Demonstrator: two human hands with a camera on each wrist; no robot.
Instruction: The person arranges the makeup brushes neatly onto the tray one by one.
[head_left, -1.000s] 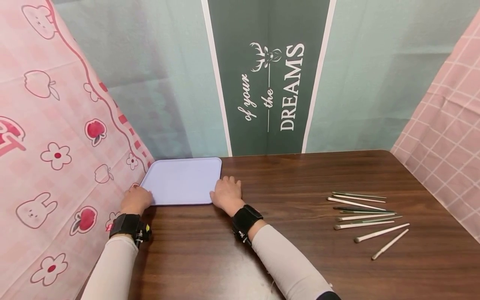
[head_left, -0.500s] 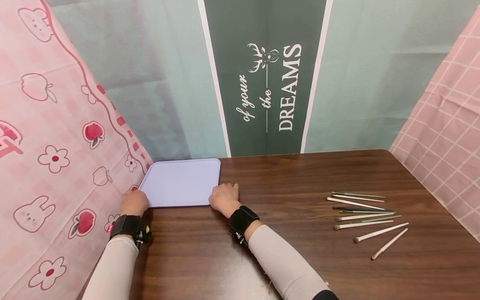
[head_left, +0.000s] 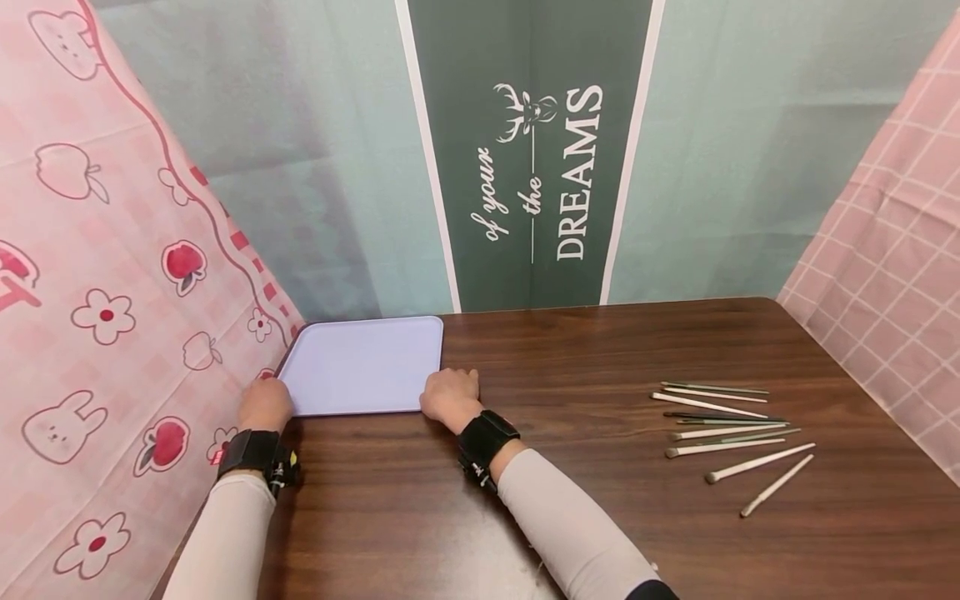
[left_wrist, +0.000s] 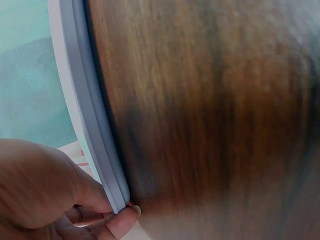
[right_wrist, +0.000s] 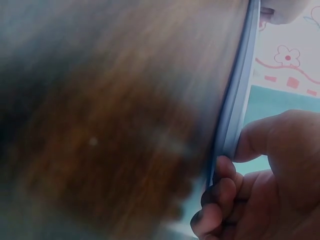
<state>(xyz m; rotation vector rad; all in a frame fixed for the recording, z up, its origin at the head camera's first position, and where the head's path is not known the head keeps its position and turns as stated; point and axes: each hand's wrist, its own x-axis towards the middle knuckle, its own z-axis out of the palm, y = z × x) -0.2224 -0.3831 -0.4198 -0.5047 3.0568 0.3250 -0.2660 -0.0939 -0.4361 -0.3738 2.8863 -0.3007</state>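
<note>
Clearly, both hands are grasping one lilac rectangular tray (head_left: pixel 363 367): the left hand (head_left: pixel 266 405) pinches its near left corner, and the right hand (head_left: pixel 452 396) holds its near right corner, with thumb and curled fingers at the rim. Below the tray is the dark wooden table (head_left: pixel 585 367), which stretches also to its right. Just behind the tray hangs a teal cloth (head_left: pixel 352 167); close at its left is a pink printed cloth (head_left: pixel 135 358). Well apart, to the right of the tray, lie several slim brushes (head_left: pixel 761 463), with pale and green handles.
</note>
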